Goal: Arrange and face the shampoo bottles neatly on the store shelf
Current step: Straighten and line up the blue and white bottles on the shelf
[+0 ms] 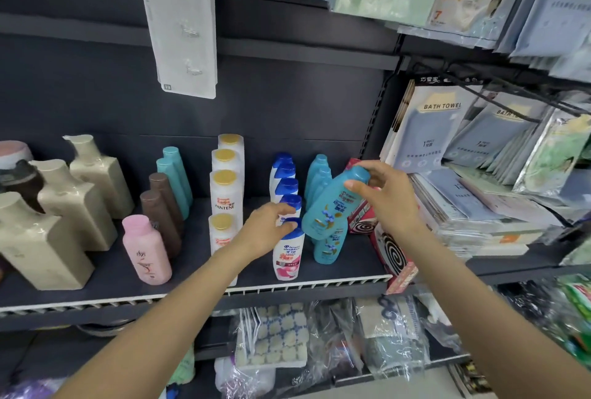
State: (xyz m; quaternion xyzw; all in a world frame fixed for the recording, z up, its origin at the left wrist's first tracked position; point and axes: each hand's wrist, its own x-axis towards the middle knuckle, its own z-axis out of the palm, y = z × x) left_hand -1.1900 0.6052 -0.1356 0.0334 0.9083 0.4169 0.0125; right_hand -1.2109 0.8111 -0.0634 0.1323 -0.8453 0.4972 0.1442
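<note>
Right hand [388, 198]: right of centre in the frame, its fingers [353, 186] curled round the neck of a teal bottle [332, 203], which it holds tilted above the shelf [192, 258]
Left hand [267, 229]: at centre, fingers bent over the blue cap of the front white bottle [287, 254], which stands upright near the shelf edge
Teal row [321, 174]: upright, behind the tilted bottle
Pantene bottles [225, 187]: in a line, left of the white bottles
Pink bottle [147, 250]: lower left, leaning a little
Red boxes [391, 254]: right end of the shelf
</note>
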